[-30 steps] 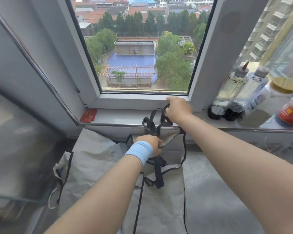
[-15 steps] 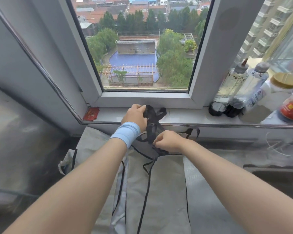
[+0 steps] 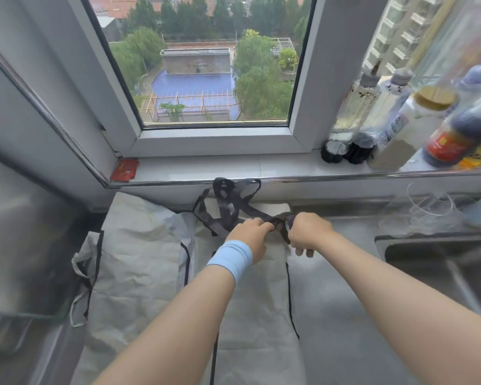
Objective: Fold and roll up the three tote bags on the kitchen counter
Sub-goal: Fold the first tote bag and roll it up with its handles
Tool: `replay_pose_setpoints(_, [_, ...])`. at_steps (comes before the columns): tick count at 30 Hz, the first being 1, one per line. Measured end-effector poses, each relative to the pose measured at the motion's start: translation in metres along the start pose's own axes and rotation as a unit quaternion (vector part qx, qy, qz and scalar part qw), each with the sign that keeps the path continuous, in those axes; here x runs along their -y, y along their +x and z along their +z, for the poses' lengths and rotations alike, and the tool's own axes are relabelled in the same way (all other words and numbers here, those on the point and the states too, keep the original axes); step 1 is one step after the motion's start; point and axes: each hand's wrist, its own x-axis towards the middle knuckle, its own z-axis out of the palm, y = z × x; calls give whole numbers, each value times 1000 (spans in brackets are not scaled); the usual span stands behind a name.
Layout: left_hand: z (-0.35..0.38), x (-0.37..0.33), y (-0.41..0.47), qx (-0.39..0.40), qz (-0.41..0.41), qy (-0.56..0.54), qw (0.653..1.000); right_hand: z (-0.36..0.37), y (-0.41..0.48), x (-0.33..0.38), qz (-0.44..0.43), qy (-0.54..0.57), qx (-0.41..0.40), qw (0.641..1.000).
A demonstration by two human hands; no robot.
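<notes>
On the steel kitchen counter (image 3: 333,290) our pale grey crinkly fabric tote bags (image 3: 250,301) lie flat & overlapping: light, floppy, best taken at edges/corners. Left hand (image 3: 250,237) & right hand (image 3: 308,232) both pinch the tangled black webbing handles (image 3: 228,201) at the back, we think. Steel sink (image 3: 428,259) on the rt, sauce bottles (image 3: 353,120) on the sill close by.

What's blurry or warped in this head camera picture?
Head view: soft daylight through the window, no harsh shadows; the wide-angle lens bends the window frame; bottles at the right edge smear; the black straps look motion-blurred.
</notes>
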Motion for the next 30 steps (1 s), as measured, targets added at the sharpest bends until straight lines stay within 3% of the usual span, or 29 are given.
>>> replay_pose_setpoints(2, [2, -5, 7, 7, -14, 23, 1000, 4, 4, -10, 43, -6, 42, 998])
replay_pose_setpoints(5, [-3, -10, 14, -76, 26, 69, 994, 7, 25, -12, -70, 172, -2, 983])
replay_pose_setpoints(7, [-5, -13, 18, -131, 89, 60, 986, -2, 35, 2, -146, 362, 5, 921])
replay_pose_setpoints(8, [-5, -15, 21, -117, 125, 69, 983, -9, 37, 9, -155, 440, 20, 884])
replay_pose_setpoints(10, [-2, -17, 32, -50, 167, 120, 977, -24, 40, 16, -145, 489, 0, 860])
replay_pose_setpoints(13, [3, -10, 50, 25, 121, 206, 971, -25, 49, -1, -94, 409, -152, 895])
replay_pose_setpoints(15, [2, -3, 60, 60, 67, 229, 969, -13, 53, -19, -33, 340, -201, 918])
replay_pose_setpoints(17, [-2, 4, 66, 93, 12, 207, 974, 8, 54, -30, 18, 254, -159, 954])
replay_pose_setpoints(20, [-1, 5, 72, 83, -34, 130, 987, 45, 55, -30, 54, 159, -16, 986])
replay_pose_setpoints(26, [16, -16, 78, 11, -37, 15, 999, 79, 56, -21, 32, 153, 7, 988])
replay_pose_setpoints(30, [18, -31, 72, 25, -49, 43, 998, 67, 46, -42, -22, 104, 142, 984])
